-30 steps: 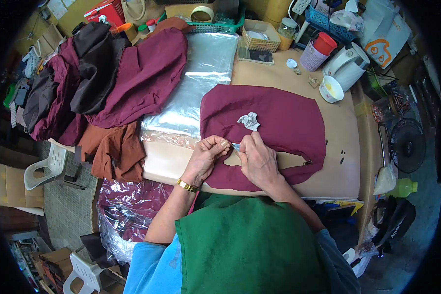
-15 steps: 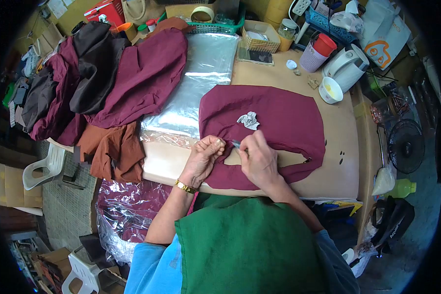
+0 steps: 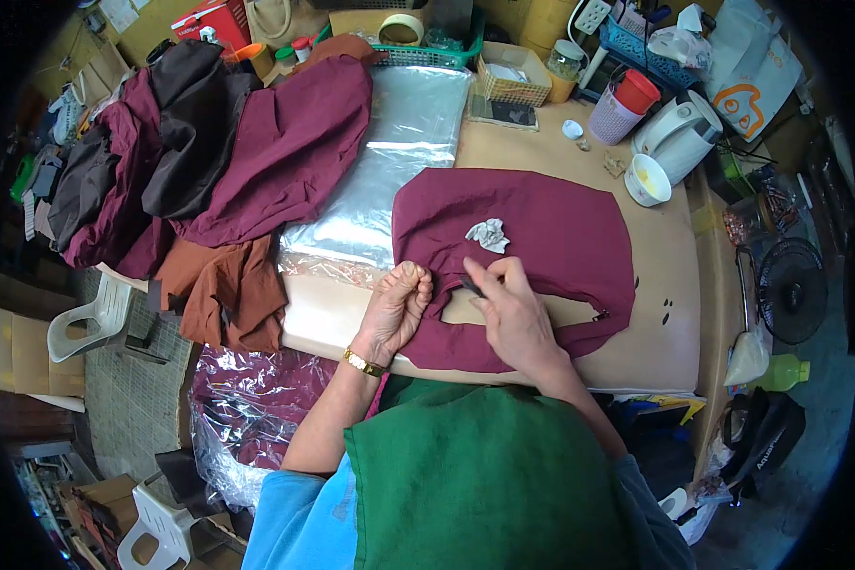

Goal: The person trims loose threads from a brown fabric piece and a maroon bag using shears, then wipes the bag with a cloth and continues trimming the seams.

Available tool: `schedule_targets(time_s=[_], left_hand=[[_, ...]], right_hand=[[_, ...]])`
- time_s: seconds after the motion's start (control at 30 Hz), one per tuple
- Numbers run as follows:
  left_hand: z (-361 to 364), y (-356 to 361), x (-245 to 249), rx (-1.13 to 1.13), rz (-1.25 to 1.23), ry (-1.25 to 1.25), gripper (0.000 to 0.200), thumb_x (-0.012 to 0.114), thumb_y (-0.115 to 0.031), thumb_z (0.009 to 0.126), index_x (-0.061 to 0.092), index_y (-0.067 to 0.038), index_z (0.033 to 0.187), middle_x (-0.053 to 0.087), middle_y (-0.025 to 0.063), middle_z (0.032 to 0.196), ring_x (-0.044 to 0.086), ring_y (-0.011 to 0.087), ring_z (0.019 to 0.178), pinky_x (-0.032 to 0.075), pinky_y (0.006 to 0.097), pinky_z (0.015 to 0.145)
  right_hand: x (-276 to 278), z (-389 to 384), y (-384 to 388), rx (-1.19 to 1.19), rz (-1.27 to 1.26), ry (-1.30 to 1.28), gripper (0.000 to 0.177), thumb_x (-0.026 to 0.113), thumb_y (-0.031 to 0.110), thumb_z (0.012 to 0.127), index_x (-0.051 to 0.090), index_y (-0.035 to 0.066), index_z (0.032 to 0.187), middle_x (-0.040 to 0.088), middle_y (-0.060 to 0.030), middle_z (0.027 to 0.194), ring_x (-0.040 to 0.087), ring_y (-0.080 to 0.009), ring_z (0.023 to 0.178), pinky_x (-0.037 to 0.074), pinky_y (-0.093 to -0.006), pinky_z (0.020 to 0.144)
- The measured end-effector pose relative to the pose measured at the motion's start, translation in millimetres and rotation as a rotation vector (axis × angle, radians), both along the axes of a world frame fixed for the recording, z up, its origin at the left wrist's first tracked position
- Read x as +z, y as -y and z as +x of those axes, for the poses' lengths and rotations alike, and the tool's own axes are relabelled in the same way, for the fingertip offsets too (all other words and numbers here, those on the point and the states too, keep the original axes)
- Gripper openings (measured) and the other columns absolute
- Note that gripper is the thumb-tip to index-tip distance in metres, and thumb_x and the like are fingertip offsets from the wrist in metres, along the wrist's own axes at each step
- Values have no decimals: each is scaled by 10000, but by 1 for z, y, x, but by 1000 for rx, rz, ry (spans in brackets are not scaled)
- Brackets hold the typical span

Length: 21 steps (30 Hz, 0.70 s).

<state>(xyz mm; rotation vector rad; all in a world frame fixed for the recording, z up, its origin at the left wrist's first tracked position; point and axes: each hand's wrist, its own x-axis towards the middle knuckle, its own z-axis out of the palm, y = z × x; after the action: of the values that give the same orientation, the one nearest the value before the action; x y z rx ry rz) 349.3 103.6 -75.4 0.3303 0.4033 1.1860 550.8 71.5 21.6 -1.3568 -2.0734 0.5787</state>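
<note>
A maroon garment (image 3: pixel 541 214) lies folded on the table, with an opening that bares the tan surface near its front. At its left edge my left hand (image 3: pixel 397 309) is closed, thumb and fingers pinching the cloth. My right hand (image 3: pixel 521 328) is curled around a small dark tool (image 3: pixel 470 285) whose tip points toward the left hand. Most of that tool is hidden by the fingers, so I cannot tell its kind. A crumpled scrap of white paper (image 3: pixel 487 235) rests on the garment just beyond both hands.
Clear plastic sheets (image 3: pixel 413 123) lie left of the garment, beside a heap of maroon and black clothes (image 3: pixel 275 161). Brown cloth (image 3: pixel 223 290) hangs over the table's left edge. At the back right stand a white kettle (image 3: pixel 676 133), a white bowl (image 3: pixel 648 180) and a lilac basket (image 3: pixel 614 114).
My right hand has drawn slightly right and away from the left hand, with the tool's tip pulled back. The left hand keeps its pinch. The whole view has shifted a little.
</note>
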Motion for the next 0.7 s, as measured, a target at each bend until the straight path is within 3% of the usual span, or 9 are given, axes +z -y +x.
schedule_targets(time_s=[0.13,0.27,0.53,0.63,0.7], left_hand=[[0,1,-1,-13,57,-23,130,637,-156,982,614,-40,927,642,46,907,627,97,789,560,194,728],[3,4,9,28,14,-100,140,649,-162,973,608,-39,918,642,53,904,622,99,775,560,190,731],[2,4,4,-32,109,-132,152,648,-167,974,612,-44,891,653,47,895,614,80,746,547,182,704],[2,4,5,-4,70,-167,189,633,-200,987,613,-55,869,611,30,805,561,69,665,498,173,619],[-8,0,1,-164,302,523,184,606,-216,1008,614,-63,905,524,16,715,473,63,589,412,188,511]], right_hand=[[5,-16,3,22,31,173,359,646,118,890,643,74,1246,523,-103,1052,644,-295,829,525,-451,725],[-3,-26,1,56,128,247,321,641,114,867,669,58,1181,517,-100,1007,630,-275,849,519,-434,723],[-21,-25,-2,62,210,295,282,634,100,850,689,53,1123,523,-100,997,622,-264,854,515,-411,725],[-27,-22,-2,51,150,207,283,641,99,850,684,64,1127,527,-102,1014,626,-273,875,519,-413,711],[-19,-18,-1,-46,120,61,298,669,107,844,667,78,1140,524,-103,1047,629,-287,894,526,-420,706]])
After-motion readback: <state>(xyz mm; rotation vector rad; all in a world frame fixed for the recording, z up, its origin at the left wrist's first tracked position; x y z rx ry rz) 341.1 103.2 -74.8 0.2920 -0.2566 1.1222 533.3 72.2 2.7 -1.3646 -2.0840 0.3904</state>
